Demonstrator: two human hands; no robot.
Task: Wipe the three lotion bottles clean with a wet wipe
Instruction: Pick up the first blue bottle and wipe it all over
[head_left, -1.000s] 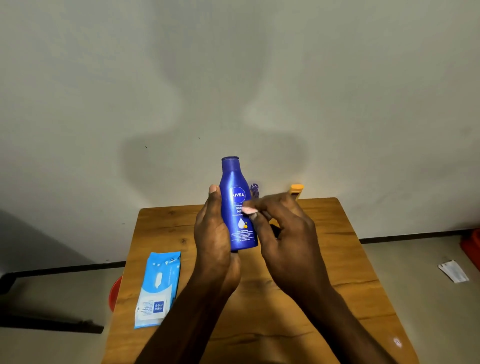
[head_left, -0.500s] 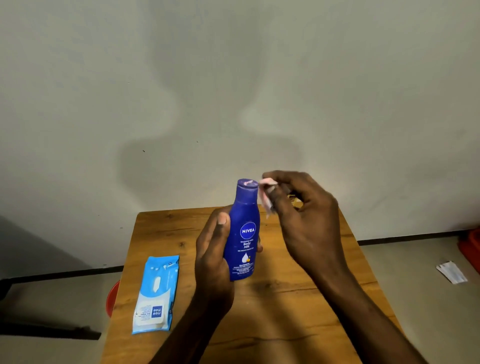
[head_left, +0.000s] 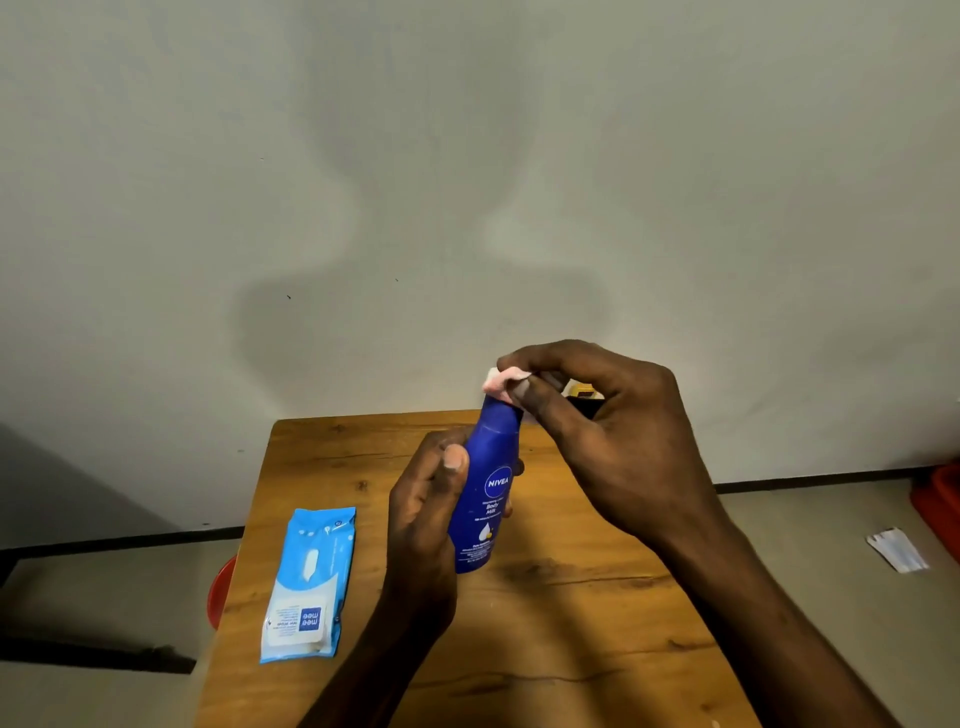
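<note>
One glossy blue plastic lotion bottle (head_left: 485, 493) stands near-upright above the wooden table (head_left: 571, 623).
Left hand (head_left: 426, 525) grips its body; right hand (head_left: 602, 431) pinches a pink wet wipe (head_left: 500, 383) on the cap.

Desk (head_left: 571, 649) against the wall, bottle held above it.

The left hand (head_left: 421, 525) holds the lotion bottle (head_left: 485, 493) upright above the desk's middle; the right hand (head_left: 613, 441) presses a wipe (head_left: 500, 383) on the bottle's top. A wipes pack (head_left: 310, 582) lies flat on the desk's left side, left of the hands. On the floor to the right lies a paper scrap (head_left: 896, 551).
</note>
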